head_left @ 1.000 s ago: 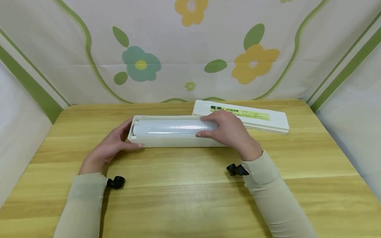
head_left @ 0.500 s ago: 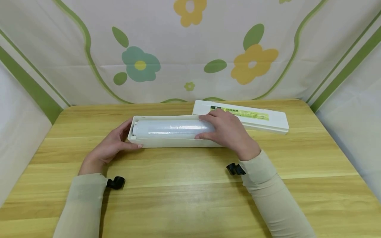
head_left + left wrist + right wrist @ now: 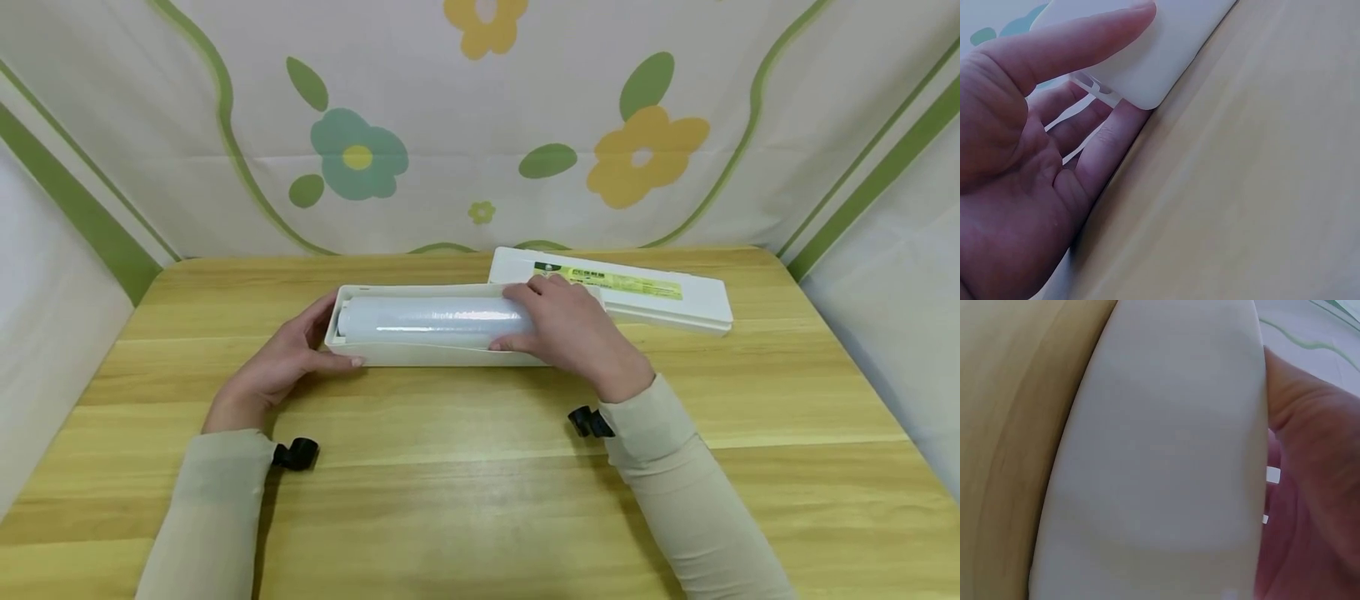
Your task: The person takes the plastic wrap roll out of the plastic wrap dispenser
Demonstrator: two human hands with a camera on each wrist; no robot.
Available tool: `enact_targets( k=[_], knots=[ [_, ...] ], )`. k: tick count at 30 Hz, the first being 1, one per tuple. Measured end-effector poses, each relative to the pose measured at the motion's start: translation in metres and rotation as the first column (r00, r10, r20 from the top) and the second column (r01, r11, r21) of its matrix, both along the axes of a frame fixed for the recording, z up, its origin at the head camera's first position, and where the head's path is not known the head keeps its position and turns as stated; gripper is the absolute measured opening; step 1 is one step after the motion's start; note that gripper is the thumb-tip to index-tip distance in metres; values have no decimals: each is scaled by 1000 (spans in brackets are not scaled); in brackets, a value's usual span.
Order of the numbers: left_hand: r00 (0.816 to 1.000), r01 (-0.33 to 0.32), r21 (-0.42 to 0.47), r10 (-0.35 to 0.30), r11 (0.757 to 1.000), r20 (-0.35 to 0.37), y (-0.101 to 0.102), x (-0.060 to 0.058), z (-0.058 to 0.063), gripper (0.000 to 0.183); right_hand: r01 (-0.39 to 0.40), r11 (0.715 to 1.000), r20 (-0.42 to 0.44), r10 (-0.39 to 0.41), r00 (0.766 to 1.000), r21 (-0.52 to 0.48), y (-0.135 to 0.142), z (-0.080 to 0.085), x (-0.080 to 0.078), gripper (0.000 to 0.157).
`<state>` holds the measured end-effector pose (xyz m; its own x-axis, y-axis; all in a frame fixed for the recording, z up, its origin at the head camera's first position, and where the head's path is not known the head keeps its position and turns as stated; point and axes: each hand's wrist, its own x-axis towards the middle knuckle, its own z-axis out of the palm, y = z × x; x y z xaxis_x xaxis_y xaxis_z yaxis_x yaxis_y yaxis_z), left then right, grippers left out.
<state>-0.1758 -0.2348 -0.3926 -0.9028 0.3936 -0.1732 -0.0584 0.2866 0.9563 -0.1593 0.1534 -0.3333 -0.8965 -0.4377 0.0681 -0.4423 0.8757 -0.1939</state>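
A long white plastic box (image 3: 442,357) lies open-topped on the wooden table. Inside it is a roll of cling film (image 3: 420,317), shiny along its length. My left hand (image 3: 281,358) holds the box's left end, thumb on the front wall and fingers around the far side. In the left wrist view that thumb presses on the white wall (image 3: 1141,62). Over the right part of the roll, my right hand (image 3: 577,329) reaches into the box, its thumb down inside the front rim. The right wrist view shows the thumb (image 3: 1316,419) behind the front wall (image 3: 1166,437); the fingertips are mostly hidden.
Behind and to the right lies a white lid (image 3: 703,302) with a yellow-green label, partly overlapped by my right hand. A flower-patterned cloth (image 3: 450,108) stands along the table's back edge. Black mounts (image 3: 296,454) sit at both sleeve cuffs.
My right hand has slid slightly left along the roll, and the front wall now bows a little near its thumb. My left hand keeps its hold. The head view has tilted slightly.
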Motion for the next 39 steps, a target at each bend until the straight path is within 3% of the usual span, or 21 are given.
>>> enact_targets(
  k=[6,13,20,24,28,34,36,39],
  knots=[
    [1000,-25,-6,25,1000,10,2,-1,0,105,41,998,47,-43,998,39,0,3,-7,80],
    [999,-52,-7,52,999,14,1,-1,3,105,33,999,71,-36,997,42,0,3,-14,77],
    [999,-35,7,35,999,11,2,-1,2,106,9,999,72,-13,997,52,2,0,-12,78],
    [1000,-23,13,23,1000,6,1,1,2,107,-19,998,21,18,1000,65,3,-4,-8,80],
    [1000,-29,13,29,1000,10,-1,2,4,108,-49,996,-85,56,995,77,2,-10,-5,80],
    [1000,-29,8,29,1000,2,-2,1,1,108,-98,988,-298,130,946,122,5,-16,0,80],
    [1000,-23,11,23,1000,-4,-2,0,0,107,-102,988,-316,135,939,120,6,-16,1,79],
    [1000,-9,15,9,1000,-8,-2,-2,0,106,-100,990,-272,123,954,98,8,-13,0,78]
  ],
)
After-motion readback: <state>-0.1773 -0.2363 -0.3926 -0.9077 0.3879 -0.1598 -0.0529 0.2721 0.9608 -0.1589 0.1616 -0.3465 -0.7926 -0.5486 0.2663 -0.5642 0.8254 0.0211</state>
